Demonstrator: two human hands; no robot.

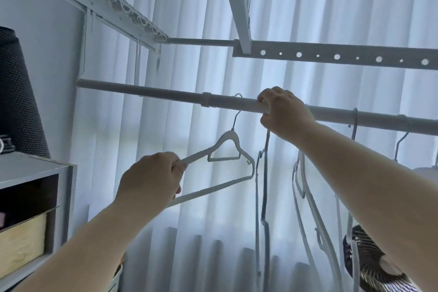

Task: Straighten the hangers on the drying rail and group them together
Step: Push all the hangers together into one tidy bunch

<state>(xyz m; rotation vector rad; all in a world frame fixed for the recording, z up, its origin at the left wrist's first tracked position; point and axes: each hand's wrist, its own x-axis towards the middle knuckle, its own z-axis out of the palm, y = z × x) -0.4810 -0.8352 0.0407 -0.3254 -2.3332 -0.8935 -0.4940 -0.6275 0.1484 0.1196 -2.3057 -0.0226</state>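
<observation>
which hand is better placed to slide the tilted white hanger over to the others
Left: the left hand grips the tilted hanger by its end, while the right hand is wrapped round the rail.

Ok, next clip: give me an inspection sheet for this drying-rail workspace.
Surface: shelf unit top at left; a dark textured cone rises behind it.
Job's things: drying rail; white hanger tilted, hooked on it; other hangers edge-on to its right, spaced apart.
Clutter: fan at lower right.
Hands: left hand grips the white hanger's shoulder; right hand curls round the drying rail.
Cables: thin wire beside the overhead strut.
Surroundings: sheer curtains, perforated bars overhead.
</observation>
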